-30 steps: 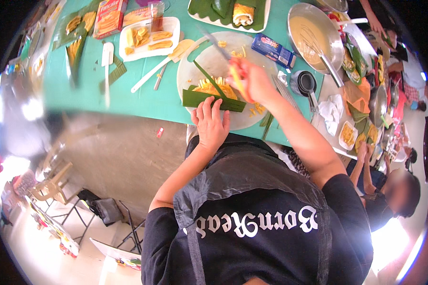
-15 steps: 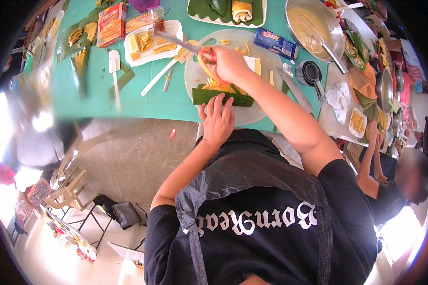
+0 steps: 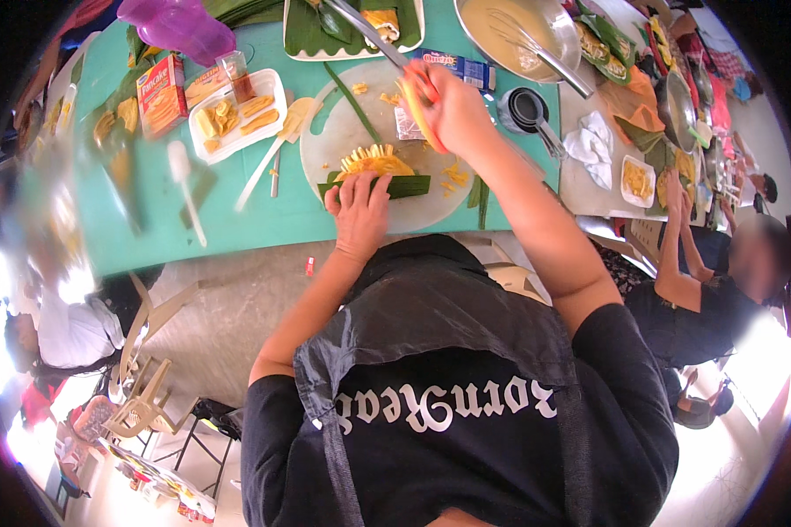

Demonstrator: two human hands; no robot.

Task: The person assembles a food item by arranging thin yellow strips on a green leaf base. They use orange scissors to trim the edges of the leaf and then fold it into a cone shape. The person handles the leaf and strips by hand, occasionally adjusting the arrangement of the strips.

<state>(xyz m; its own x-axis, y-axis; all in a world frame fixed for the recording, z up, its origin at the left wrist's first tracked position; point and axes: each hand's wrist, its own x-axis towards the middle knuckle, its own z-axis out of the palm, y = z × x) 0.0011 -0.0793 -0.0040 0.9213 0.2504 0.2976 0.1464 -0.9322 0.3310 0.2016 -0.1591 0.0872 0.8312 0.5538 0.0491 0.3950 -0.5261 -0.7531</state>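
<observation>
Pressing flat, the left hand point(image 3: 360, 211) pins a green leaf point(image 3: 376, 185) on the board point(image 3: 325, 145); the right hand point(image 3: 453, 110) grips a yellow peel point(image 3: 417, 116).

Glossy metal bowl point(image 3: 501, 31) (smooth), matt white plastic cutting board point(image 3: 343, 140)

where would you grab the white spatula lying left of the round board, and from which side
Grip the white plastic spatula by its thin handle, near the lower end that points toward the table's near edge, coming from above. It lies flat on the teal table, alone, with the rounded head at the far end, so the slim handle is the easiest part to pinch.
</observation>
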